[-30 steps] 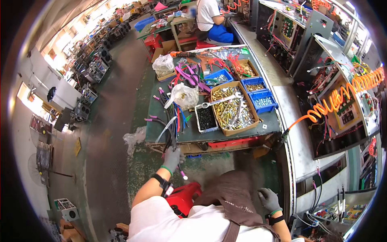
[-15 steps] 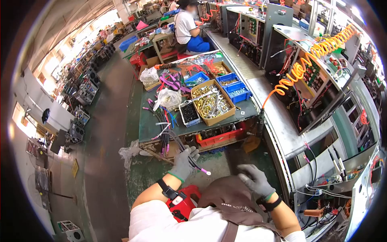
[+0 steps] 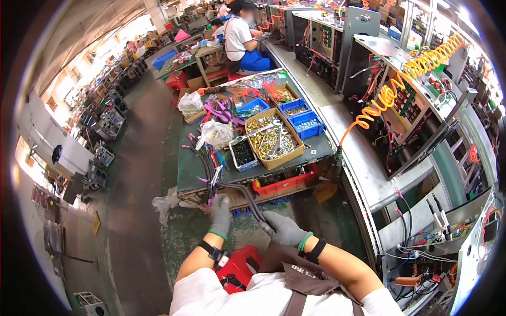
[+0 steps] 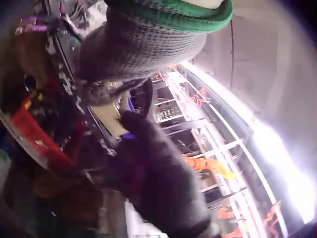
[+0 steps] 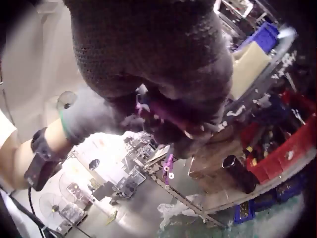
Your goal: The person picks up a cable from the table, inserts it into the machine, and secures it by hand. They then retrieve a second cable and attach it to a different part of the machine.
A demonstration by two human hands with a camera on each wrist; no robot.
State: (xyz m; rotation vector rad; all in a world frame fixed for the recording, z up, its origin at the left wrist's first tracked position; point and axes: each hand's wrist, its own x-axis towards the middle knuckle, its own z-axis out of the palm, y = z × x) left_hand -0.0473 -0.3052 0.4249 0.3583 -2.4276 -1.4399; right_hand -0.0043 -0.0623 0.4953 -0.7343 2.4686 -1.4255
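Note:
My right hand (image 3: 284, 230), in a grey knit glove, grips the near ends of several dark cables (image 3: 245, 194). A purple sleeve (image 5: 171, 116) shows under that hand in the right wrist view. From there the cables run up and left to the bundle at the table's front left corner. My left hand (image 3: 220, 216), gloved likewise, is beside the bundle, its fingers close below the cables; whether it holds any I cannot tell. More cables with purple ends (image 5: 169, 168) hang over the table edge.
On the green table (image 3: 192, 171) stand a carton of bolts and wrenches (image 3: 274, 139), a black-filled tray (image 3: 243, 154) and blue bins (image 3: 307, 125). A red crate (image 3: 284, 181) sits below. A metal rail (image 3: 363, 174) and open cabinets (image 3: 403, 108) line the right. Another person (image 3: 240, 39) sits beyond.
My right hand has come from the right side to the cable ends and now grips them. The left hand, which held the cables, has shifted left, away from those ends. The head view has turned rightward.

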